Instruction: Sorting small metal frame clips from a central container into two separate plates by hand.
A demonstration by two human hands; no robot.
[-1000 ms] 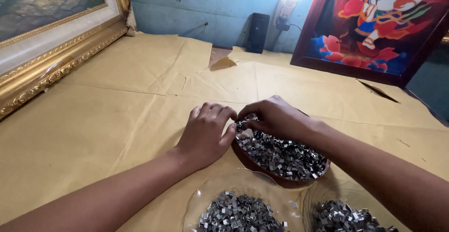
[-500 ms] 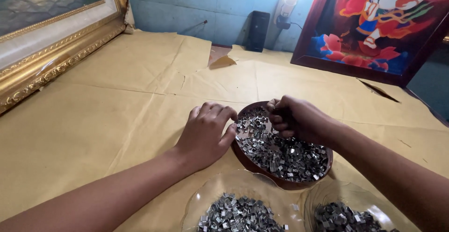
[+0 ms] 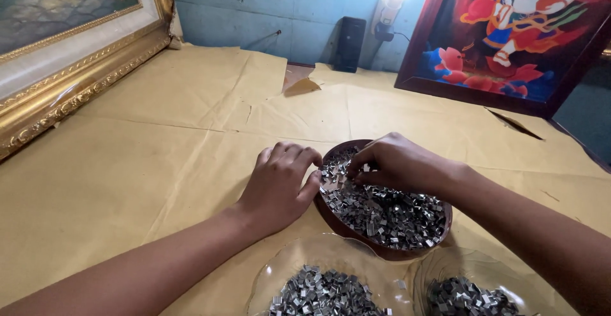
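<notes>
Gold picture frame [image 3: 76, 93] leans at the far left on the table [image 3: 159, 163], which is covered in tan paper. Nearer the middle, the left hand [image 3: 280, 185] rests curled against the left rim of a brown bowl [image 3: 337, 224], fingers bent together, thumb touching the edge. The bowl is full of small metal clips [image 3: 388, 211]. Over its far side the right hand [image 3: 398, 163] pinches at clips with fingertips pressed together. Two glass dishes [image 3: 286, 271] of clips sit in front. A red painting [image 3: 515, 36] leans at the far right.
</notes>
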